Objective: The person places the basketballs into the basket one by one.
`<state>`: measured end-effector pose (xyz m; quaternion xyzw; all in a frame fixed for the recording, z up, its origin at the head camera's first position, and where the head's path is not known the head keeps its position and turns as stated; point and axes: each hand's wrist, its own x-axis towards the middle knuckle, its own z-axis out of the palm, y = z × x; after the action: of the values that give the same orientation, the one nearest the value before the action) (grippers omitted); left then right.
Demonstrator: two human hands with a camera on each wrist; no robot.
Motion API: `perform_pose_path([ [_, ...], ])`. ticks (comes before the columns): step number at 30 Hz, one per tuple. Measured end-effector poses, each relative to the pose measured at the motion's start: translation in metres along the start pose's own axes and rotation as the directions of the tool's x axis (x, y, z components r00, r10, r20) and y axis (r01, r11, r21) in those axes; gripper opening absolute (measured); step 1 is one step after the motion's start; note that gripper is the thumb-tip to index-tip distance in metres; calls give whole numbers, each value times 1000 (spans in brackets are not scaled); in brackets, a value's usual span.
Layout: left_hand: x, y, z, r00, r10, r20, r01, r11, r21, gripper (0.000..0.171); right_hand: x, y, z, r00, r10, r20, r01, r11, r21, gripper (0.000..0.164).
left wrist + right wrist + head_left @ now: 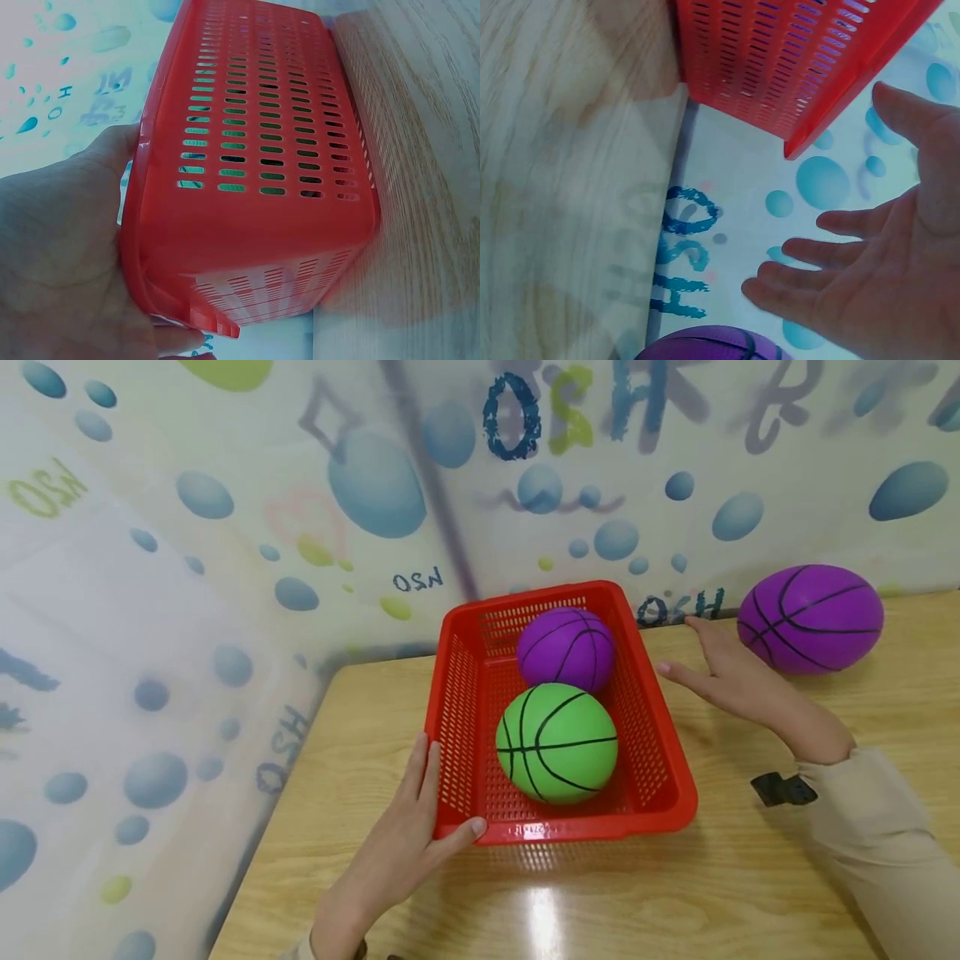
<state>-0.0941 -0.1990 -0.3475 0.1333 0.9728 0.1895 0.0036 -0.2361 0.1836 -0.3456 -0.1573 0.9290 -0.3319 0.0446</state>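
A red plastic basket (660,760) stands on the wooden table with a green ball (557,743) and a purple ball (566,650) inside. Both balls carry black basketball lines. My left hand (401,839) rests on the basket's near left corner, fingers straight along the left rim and thumb on the front rim. In the left wrist view the palm (67,240) lies against the rim. To the right of the basket, my right hand (738,681) is spread and holds nothing. A second purple ball (810,620) sits just beyond it; only its top shows in the right wrist view.
Behind and left of the table (337,760) rises a pale wall (247,460) with blue and green dots and painted letters. The far side of the basket stands close to this wall. A black strap end (783,789) hangs from my right sleeve (870,827).
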Motion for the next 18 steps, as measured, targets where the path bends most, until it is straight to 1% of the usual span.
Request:
perform_pose_path([
  [3,-1,-1,1,1000,3,3,-3,1000,1,99,0,6,3,1000,23,-5,-23,999,-25,94],
  [9,0,0,0,1000,7,5,-7,1000,15,99,0,19,5,996,61,-58,-65,995,-71,95],
  [14,0,0,0,1000,3,10,-3,1000,22,99,1,25,5,996,68,-63,-73,994,-78,94],
  [16,0,0,0,1000,-4,12,4,1000,25,99,1,25,5,995,58,-83,-65,994,-85,93],
  [18,0,0,0,1000,-11,14,10,1000,26,99,2,24,4,991,47,-122,-57,995,-83,90],
])
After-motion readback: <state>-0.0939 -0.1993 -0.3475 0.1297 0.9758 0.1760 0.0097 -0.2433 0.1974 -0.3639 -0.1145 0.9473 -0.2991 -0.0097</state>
